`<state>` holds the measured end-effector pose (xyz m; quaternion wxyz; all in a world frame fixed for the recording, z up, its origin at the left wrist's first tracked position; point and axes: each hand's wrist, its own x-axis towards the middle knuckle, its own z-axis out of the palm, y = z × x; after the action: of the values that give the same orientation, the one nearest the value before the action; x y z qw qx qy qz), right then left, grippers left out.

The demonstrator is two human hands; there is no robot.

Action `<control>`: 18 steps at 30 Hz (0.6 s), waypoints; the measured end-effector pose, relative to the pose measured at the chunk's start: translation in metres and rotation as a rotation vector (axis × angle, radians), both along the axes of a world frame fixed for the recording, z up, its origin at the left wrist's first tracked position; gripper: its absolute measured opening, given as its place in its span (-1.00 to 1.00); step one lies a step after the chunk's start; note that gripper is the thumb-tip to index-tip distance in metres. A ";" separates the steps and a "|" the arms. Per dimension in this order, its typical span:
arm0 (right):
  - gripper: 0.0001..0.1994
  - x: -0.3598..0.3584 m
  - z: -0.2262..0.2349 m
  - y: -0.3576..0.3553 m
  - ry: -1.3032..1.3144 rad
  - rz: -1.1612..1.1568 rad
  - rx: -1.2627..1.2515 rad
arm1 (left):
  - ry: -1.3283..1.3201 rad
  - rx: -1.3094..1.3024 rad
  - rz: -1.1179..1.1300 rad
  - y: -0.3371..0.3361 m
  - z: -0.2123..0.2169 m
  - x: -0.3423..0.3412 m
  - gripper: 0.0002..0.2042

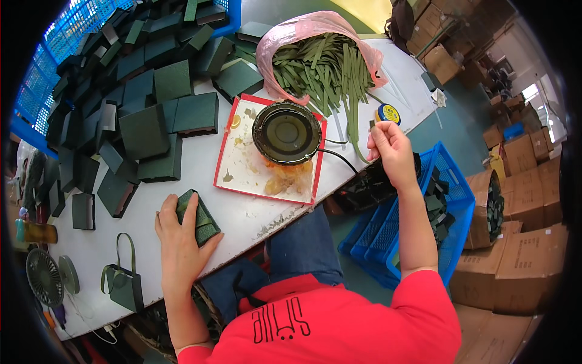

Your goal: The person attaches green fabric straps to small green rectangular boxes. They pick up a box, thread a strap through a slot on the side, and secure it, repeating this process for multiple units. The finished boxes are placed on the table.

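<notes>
My left hand (180, 242) is wrapped round a small dark green box (207, 228) on the white table, with a green ribbon band lying across it. Out to the right, my raised right hand (393, 153) pinches a strip of green ribbon (366, 159); its short end sticks up above the fingertips. Between the hands stands a round dark pot (287, 134) holding brownish liquid, probably glue. It rests on a stained white tray with a red rim (225, 162). Beyond it, a pink plastic bag (267, 56) holds many loose green ribbons (324, 70).
Dark green boxes (144, 132) are heaped at the left, spilling from a blue crate (73, 36). A box with a ribbon handle (126, 290) and a fan (45, 277) stand near left. A tape roll (388, 113) lies by my right hand; another blue crate (459, 209) and cartons (526, 267) fill the right.
</notes>
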<state>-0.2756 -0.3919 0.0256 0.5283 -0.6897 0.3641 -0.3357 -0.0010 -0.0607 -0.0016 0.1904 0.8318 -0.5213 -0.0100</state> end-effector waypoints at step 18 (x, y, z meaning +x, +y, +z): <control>-0.80 0.050 -0.017 0.054 -0.112 0.229 0.591 | 0.002 0.002 0.029 0.002 0.000 -0.001 -0.15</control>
<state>-0.2253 -0.3380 0.0084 0.7592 -0.5233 0.3364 -0.1912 -0.0016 -0.0589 -0.0013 0.1901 0.8396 -0.5089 -0.0085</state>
